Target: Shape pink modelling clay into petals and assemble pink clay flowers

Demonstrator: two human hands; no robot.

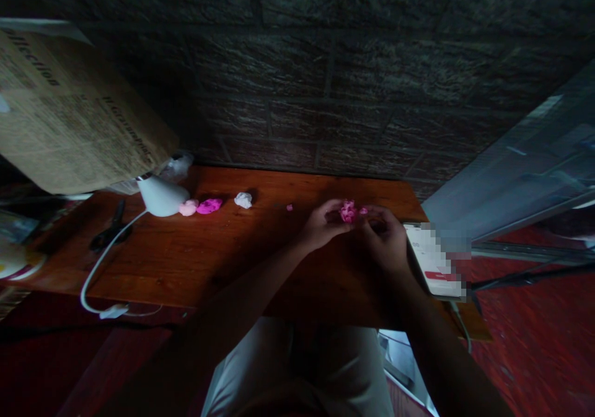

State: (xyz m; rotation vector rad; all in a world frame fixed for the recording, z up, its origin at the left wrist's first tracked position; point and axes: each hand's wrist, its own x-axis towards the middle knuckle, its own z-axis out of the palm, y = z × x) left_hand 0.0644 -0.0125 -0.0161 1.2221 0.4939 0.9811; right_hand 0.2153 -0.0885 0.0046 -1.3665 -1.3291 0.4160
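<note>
My left hand [324, 223] pinches a crinkled pink lump [348, 210], perhaps of clay, above the right half of the wooden table. Close beside it, my right hand [385, 237] has a smaller pink piece [363, 210] between thumb and fingertips. Whether the two pieces touch is hard to make out. A tiny pink bit [289, 207] lies on the wood left of my left hand. Farther left sit a white lump [243, 200], a bright magenta lump [209, 206] and a pale pink lump [188, 207].
A lamp with a white base [162, 195] and printed paper shade [69, 113] stands at the left, its cord [95, 268] hanging over the front edge. Dark scissors [114, 228] lie nearby. A lit phone [434, 259] is right of my right hand. Behind rises a brick wall [297, 76].
</note>
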